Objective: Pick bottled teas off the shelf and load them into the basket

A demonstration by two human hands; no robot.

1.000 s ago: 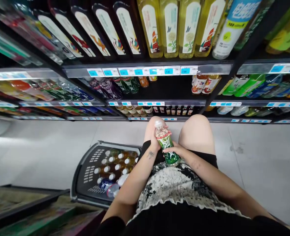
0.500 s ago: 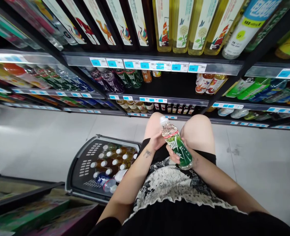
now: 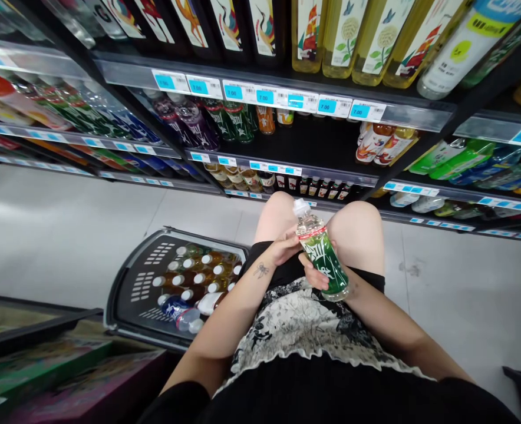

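I hold a green drink bottle with a white cap over my lap, tilted with the cap pointing away toward the shelves. My right hand wraps around its lower body from underneath. My left hand rests against the bottle's upper part, its fingers curled on the left side. Both knees show just beyond the bottle.
A dark plastic basket holding several capped bottles sits on the floor at my left. Shelves of bottled drinks with blue price tags stand ahead. A dark box edge lies at the lower left. Grey tiled floor spreads on the right.
The bottle has swung from nearly upright to tilted, its base moving right into my right hand. My view has dropped a little, so the shelves sit higher in the picture.
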